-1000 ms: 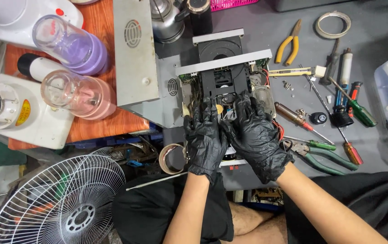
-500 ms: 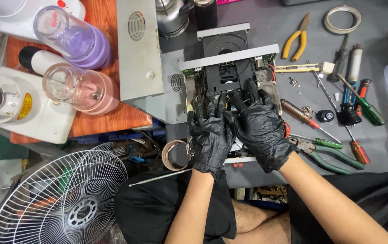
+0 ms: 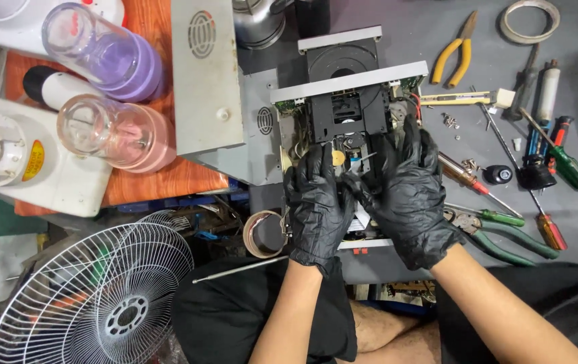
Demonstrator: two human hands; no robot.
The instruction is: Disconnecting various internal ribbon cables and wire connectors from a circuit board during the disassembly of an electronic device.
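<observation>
Counted: one opened disc player (image 3: 346,108), two gloved hands, one yellow pliers (image 3: 456,55), two tape rolls. Player mid-counter, directly beneath both hands. Left hand (image 3: 317,205) and right hand (image 3: 407,192) curled loosely on its internals; grasp undeterminable.

Gloves, plastic and metal over a matt bench

Both hands, left (image 3: 317,202) and right (image 3: 407,192), wear black gloves with a rubbery, slightly glossy, creased skin. The player (image 3: 346,108) shows matt black plastic with a brushed grey metal-looking front strip. The cover (image 3: 205,74) is dull grey sheet metal. The jars (image 3: 110,98) are clear glossy plastic, perhaps glass. The fan (image 3: 97,296) grille is white-coated wire.
</observation>
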